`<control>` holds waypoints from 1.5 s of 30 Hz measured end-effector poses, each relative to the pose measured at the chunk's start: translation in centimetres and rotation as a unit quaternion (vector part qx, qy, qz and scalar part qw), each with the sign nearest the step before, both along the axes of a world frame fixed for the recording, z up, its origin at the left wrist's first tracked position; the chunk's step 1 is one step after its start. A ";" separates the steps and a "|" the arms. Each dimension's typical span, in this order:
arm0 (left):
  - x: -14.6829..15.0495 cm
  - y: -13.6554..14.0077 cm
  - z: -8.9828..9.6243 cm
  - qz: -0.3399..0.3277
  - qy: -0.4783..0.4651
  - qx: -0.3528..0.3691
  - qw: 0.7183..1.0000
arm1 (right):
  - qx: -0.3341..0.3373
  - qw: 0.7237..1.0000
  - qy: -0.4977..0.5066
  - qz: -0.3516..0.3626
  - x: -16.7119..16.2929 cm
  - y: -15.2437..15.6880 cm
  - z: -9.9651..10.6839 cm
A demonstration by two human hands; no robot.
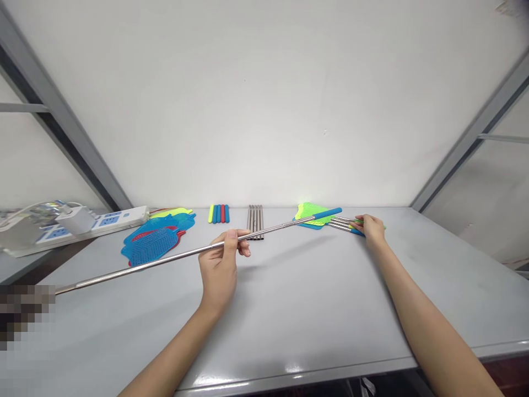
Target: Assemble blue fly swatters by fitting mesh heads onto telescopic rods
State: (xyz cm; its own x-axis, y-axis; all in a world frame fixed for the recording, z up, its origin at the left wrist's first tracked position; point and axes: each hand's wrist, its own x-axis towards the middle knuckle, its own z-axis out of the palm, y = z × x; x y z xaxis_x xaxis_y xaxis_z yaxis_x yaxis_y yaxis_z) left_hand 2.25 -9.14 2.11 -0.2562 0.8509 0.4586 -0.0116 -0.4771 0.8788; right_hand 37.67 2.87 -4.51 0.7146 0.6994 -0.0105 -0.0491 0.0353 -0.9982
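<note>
My left hand is closed around a long, extended telescopic metal rod, thumb on top. The rod slants across the table, its blue grip at the upper right; its lower left end is hidden by a pixelated patch. Farther right, my right hand is closed on the handle end of a small pile of fly swatters. Their green and blue mesh heads point left, and short metal shafts run toward my fingers. How many handles my fingers grip is hidden.
Several shut metal rods lie side by side mid-table. Several coloured foam grips lie left of them. Loose swatter heads, blue, red and yellow, overlap at left beside a power strip with plugs. A white wall stands behind.
</note>
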 end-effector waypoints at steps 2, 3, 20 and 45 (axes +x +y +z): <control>0.0 0.0 -0.1 -0.004 0.000 -0.003 1.000 | -0.001 1.000 0.001 -0.002 0.0 0.0 0.0; 0.0 0.0 -0.1 -0.005 -0.001 -0.005 1.000 | -0.001 1.000 0.000 -0.001 0.0 -0.1 0.0; -0.2 0.1 -0.3 -0.015 -0.002 -0.004 1.000 | 0.016 0.996 -0.077 0.051 -0.6 0.1 -0.3; 0.2 0.0 -0.3 -0.029 0.063 -0.058 0.996 | 0.161 0.924 -0.300 0.173 -8.3 -4.5 5.1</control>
State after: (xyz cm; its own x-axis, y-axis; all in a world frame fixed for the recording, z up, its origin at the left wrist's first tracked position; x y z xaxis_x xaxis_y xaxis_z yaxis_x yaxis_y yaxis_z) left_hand 2.41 -9.16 1.83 -0.1517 0.9117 0.3817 0.0771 -0.3741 0.9242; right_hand 29.35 -1.58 0.54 0.2575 0.7847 0.5639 0.4460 0.4212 -0.7897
